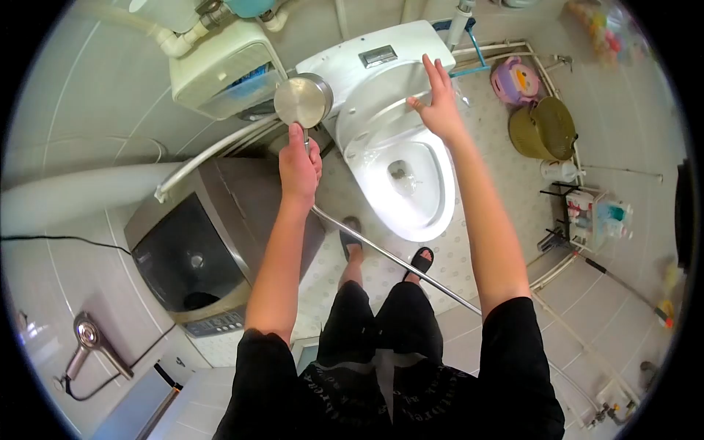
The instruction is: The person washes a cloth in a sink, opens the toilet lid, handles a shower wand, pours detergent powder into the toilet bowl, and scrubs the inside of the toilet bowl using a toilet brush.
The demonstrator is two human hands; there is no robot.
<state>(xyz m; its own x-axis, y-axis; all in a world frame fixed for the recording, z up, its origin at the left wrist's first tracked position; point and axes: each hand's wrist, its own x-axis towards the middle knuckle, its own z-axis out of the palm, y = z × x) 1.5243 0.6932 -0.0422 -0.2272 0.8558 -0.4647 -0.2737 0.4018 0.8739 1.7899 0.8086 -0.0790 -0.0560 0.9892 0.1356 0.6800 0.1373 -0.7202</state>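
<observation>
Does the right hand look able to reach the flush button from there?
Probably yes: the right hand looks empty and close by, and nothing covers the flush button on the tank.

Curved grey lettering (436, 402) is arching across the black shirt (396, 418), apparently in Latin letters; no word is showing legibly.

The only view looks from the wearer's head, tilted forward and steeply down through a wide, bowed lens with black corners. The black printed short-sleeved shirt (385, 403) fills the near bottom edge; the bare left hand (299, 170) and right hand (442, 110) lie farther up. The glossy white toilet (400, 147) sits above centre, with the pale patterned floor (488, 169) beyond the hands.
</observation>
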